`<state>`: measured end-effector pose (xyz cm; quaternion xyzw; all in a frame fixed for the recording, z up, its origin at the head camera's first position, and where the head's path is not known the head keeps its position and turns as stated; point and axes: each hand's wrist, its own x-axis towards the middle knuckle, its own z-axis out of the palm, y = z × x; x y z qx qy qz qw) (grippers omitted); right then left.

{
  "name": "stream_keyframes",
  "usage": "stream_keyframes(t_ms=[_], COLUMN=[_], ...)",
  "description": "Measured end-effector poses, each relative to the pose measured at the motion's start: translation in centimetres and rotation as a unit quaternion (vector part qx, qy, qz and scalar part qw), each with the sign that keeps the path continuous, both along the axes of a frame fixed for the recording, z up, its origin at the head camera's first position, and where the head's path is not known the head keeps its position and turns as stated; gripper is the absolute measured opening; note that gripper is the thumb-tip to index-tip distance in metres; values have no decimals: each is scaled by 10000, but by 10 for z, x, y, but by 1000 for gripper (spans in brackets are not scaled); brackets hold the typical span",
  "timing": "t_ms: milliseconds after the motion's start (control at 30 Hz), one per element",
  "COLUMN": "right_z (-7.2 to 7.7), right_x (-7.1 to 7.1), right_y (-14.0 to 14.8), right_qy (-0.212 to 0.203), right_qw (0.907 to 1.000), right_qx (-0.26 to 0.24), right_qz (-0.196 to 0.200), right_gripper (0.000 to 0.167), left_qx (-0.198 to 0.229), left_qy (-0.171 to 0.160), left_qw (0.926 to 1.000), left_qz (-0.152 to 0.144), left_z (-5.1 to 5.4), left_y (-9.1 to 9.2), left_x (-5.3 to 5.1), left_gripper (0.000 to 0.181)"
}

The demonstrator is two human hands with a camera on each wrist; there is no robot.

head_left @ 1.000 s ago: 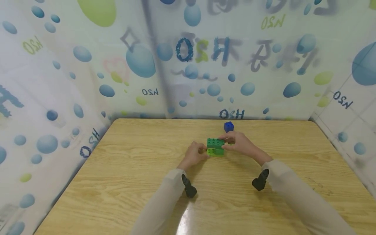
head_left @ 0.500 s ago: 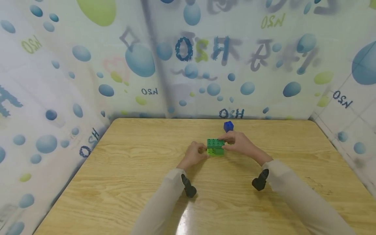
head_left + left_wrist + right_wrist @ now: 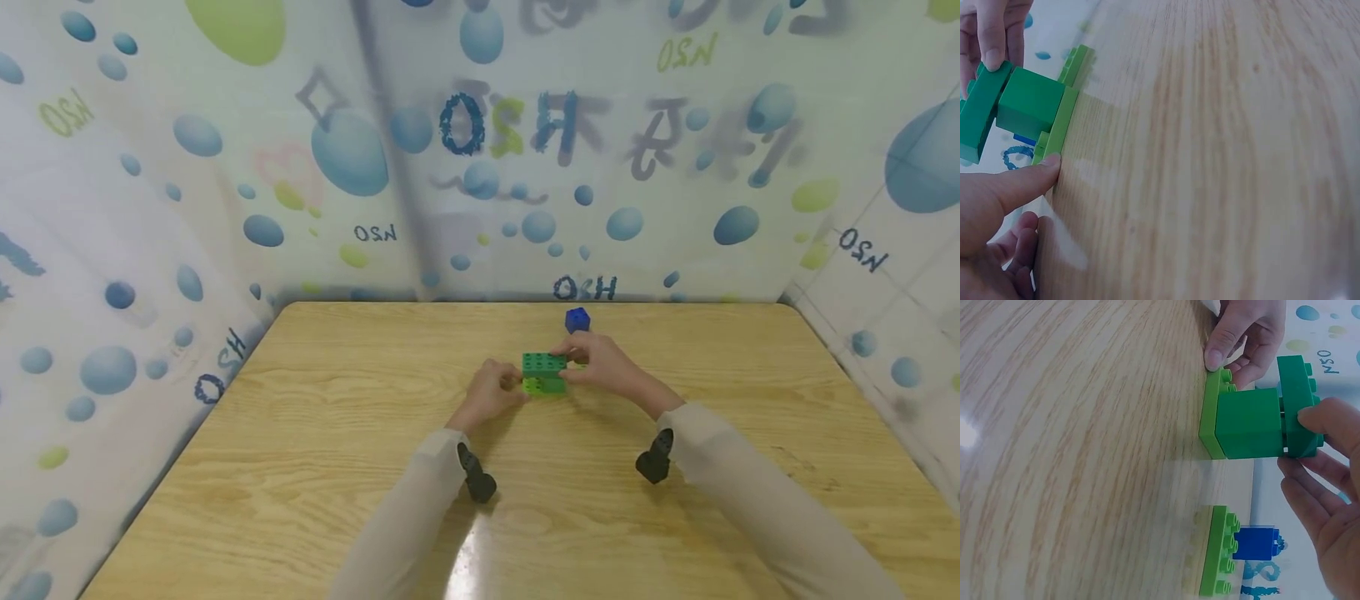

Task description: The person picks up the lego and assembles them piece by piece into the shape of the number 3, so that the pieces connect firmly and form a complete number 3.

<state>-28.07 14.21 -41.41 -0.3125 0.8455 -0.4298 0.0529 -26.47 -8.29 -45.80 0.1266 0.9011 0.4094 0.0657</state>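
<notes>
Head view: far plate (image 3: 1215,550) mostly hidden behind right hand (image 3: 606,367). Left wrist view: left hand (image 3: 985,215) cut off at left edge.

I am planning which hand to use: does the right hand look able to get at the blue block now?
Probably not yet: the right hand pinches the top green block. Once free, it likely could; the blue block stands close beyond it.

Probably a curtained-off nook, bubble-printed hangings (image 3: 480,200) on three sides, a wood-grain table (image 3: 300,433) between them
</notes>
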Motion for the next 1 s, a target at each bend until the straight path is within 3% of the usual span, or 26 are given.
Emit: stream_keyframes(t_ms=[133,367,733,1000], right_z=[0,1,-12,-13], right_x=[1,3,2,1], right_y=[-2,-4,-1,2], right_qy=[-97,188,294,109], right_qw=[9999,9998,9992,9994], right_qx=[-9,40,-275,-324], right_qz=[-56,50,-52,-58], right_gripper=[30,28,31,30], left_qx=[-57,-76,-137,-110], left_qy=[16,-11,-90,-140], left_qw=[10000,9999,9999,9998], left_qz=[-3,-73,-3,18], left_z=[0,3,3,3], left_y=[-1,0,1,2], left_x=[1,1,1,2], left_gripper=[31,29,29,31])
